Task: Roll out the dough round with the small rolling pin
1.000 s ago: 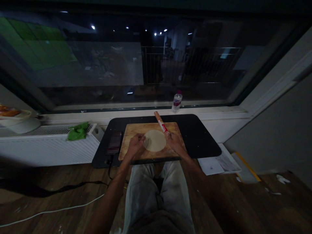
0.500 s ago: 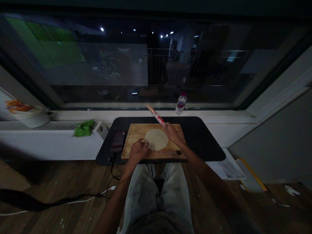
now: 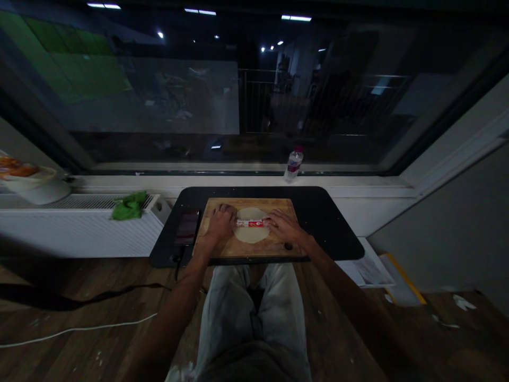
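Note:
A round, flat piece of pale dough (image 3: 250, 235) lies on a wooden cutting board (image 3: 274, 246) set on a low black table (image 3: 326, 223). A rolling pin (image 3: 250, 223) with a red and white band lies crosswise on the dough. My left hand (image 3: 220, 220) is closed over the pin's left end. Over its right end sits my right hand (image 3: 283, 225), palm down with the fingers curled on the pin. My legs in light trousers (image 3: 254, 318) show below the table.
A dark phone (image 3: 187, 226) lies on the table left of the board. A water bottle (image 3: 293, 164) stands on the window sill behind. A green cloth (image 3: 127, 207) lies on the white radiator at left. Papers (image 3: 369, 268) and cables (image 3: 79, 329) lie on the wooden floor.
My right hand has brought the rolling pin down from a raised, slanted hold and laid it across the dough. My left hand has left the dough's edge and taken the pin's left end.

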Demonstrator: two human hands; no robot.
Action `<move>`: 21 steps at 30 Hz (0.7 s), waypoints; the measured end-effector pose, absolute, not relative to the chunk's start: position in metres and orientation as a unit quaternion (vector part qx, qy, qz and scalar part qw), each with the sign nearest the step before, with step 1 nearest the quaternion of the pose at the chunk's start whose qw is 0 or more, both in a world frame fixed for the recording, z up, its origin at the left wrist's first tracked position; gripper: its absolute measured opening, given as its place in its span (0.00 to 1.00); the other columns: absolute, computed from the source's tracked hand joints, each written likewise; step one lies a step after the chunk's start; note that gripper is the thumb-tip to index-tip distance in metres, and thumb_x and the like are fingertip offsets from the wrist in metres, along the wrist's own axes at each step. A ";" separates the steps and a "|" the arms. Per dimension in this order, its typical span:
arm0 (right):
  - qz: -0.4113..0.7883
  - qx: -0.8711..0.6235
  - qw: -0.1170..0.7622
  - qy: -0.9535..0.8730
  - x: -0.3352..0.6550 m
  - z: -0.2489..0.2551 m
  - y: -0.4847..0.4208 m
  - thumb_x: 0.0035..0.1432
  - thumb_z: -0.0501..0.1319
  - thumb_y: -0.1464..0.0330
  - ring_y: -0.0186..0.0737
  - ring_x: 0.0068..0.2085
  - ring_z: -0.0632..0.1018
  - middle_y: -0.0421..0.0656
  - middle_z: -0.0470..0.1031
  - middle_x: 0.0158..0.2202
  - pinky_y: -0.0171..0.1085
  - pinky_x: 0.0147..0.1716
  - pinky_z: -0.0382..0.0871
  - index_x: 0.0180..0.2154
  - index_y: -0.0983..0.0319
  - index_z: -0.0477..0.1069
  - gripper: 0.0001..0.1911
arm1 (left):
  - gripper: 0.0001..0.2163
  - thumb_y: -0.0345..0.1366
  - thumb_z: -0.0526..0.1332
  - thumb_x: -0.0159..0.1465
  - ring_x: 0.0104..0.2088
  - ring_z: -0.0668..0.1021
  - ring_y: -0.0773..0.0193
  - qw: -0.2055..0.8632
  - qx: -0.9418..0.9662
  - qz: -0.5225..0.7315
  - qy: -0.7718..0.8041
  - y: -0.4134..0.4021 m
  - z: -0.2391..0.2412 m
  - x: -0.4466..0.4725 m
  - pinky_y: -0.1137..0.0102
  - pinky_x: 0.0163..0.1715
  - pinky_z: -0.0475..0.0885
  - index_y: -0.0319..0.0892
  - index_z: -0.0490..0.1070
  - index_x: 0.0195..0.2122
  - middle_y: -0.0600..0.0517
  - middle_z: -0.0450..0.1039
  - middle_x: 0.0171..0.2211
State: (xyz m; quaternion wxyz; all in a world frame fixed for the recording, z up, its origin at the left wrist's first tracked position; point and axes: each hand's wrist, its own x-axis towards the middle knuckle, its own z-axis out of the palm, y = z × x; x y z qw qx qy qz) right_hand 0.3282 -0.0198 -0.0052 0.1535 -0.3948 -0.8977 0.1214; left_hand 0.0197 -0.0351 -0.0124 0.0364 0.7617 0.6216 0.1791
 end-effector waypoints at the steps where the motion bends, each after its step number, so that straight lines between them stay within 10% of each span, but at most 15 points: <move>1: 0.113 -0.400 0.151 -0.897 0.326 -0.002 -0.019 0.84 0.56 0.62 0.50 0.62 0.79 0.52 0.82 0.58 0.50 0.67 0.74 0.58 0.59 0.82 0.17 | 0.14 0.31 0.59 0.74 0.65 0.76 0.44 0.034 0.772 0.163 0.613 -0.031 -0.013 0.018 0.48 0.69 0.70 0.43 0.82 0.54 0.38 0.80 0.60; 9: 0.069 -0.476 0.107 -0.870 0.300 0.005 -0.019 0.85 0.51 0.64 0.47 0.65 0.79 0.51 0.79 0.65 0.44 0.68 0.71 0.64 0.60 0.79 0.21 | 0.26 0.28 0.61 0.66 0.73 0.70 0.47 0.032 0.824 0.111 0.555 -0.012 -0.016 0.008 0.48 0.78 0.63 0.44 0.78 0.66 0.41 0.75 0.69; 21: 0.034 -0.630 0.065 -0.773 0.286 -0.017 -0.016 0.82 0.48 0.61 0.58 0.82 0.60 0.57 0.60 0.82 0.57 0.80 0.49 0.82 0.69 0.57 0.36 | 0.27 0.39 0.52 0.80 0.83 0.59 0.42 -0.007 0.794 0.072 0.604 -0.033 -0.026 0.015 0.44 0.80 0.57 0.40 0.65 0.78 0.36 0.64 0.79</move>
